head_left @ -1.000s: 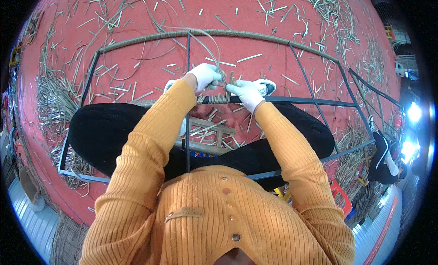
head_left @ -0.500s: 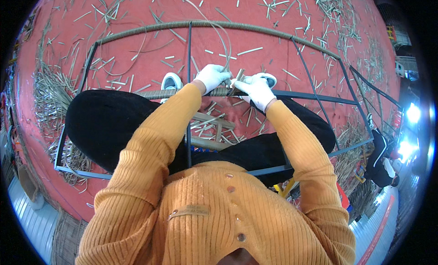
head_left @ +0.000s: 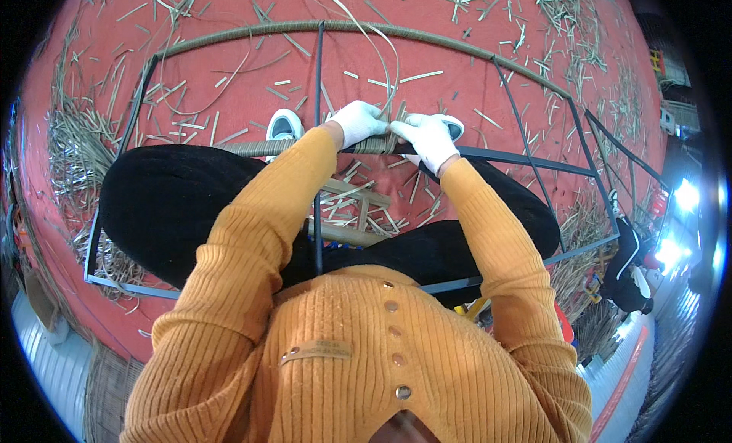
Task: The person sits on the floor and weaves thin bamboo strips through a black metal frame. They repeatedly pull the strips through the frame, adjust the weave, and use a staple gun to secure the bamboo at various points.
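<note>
Two white-gloved hands meet at the middle of the frame's crossbar, and that's where all the action is. Left hand (head_left: 357, 121) is curled down over the bar, fingers wrapped around the part already bound in cane. Right hand (head_left: 428, 138) sits just beside it, almost touching, fingers pressed together and pinching a thin cane strip (head_left: 385, 58) against the bar. That strip rises from between the hands, loops up in a high arc over the red floor and curves back down.

Wrapped cane covers the crossbar (head_left: 259, 147) from the left hand out toward the person's left; to the right of the right hand the bar runs on as bare dark metal (head_left: 526, 159). All of it belongs to a big metal frame (head_left: 319, 77), lying across the person's lap, its arched top rail bound in cane as well.

Two light shoes peek out past the bar, one (head_left: 284, 126) left of the hands, one (head_left: 451, 126) tucked behind the right hand. Black trouser legs (head_left: 160, 207) spread beneath the frame, orange sweater sleeves (head_left: 252, 237) running up to the gloves.

Cut cane offcuts (head_left: 114, 130) litter the red floor (head_left: 229, 24) all around.
</note>
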Available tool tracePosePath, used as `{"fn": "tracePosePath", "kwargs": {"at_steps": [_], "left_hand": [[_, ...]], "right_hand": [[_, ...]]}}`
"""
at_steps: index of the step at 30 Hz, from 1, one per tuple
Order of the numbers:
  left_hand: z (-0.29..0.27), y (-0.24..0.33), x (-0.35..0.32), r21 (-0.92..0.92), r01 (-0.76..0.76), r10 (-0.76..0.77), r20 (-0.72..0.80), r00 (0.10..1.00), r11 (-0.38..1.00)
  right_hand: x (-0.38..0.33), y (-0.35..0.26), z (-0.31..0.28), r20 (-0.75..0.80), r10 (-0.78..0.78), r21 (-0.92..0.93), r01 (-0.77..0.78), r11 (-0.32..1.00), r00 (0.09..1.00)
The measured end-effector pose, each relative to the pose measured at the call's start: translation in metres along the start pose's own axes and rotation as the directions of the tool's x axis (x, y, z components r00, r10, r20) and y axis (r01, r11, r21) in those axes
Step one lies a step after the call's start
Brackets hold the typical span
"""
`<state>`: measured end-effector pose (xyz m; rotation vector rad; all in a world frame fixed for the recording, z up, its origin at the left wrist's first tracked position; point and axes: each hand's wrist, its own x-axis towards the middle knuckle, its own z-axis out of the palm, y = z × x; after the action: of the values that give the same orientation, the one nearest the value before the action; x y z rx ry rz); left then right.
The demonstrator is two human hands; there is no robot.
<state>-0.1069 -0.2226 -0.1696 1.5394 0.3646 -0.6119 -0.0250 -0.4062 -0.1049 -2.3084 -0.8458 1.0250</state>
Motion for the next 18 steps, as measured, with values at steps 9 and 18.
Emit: {"fn": "tracePosePath", "kwargs": {"at_steps": [9,18], "left_hand": [[-0.006,0.017,-0.008,0.128,-0.004,-0.001,0.041,0.999,0.992],[-0.007,0.020,-0.008,0.135,0.013,-0.019,0.044,0.999,0.991]], "right_hand": [[-0.003,-0.003,0.000,-0.020,0.001,-0.023,-0.001,1.000,1.000],[0.009,0.022,0.008,0.007,-0.055,-0.107,0.055,0.993,0.998]]}}
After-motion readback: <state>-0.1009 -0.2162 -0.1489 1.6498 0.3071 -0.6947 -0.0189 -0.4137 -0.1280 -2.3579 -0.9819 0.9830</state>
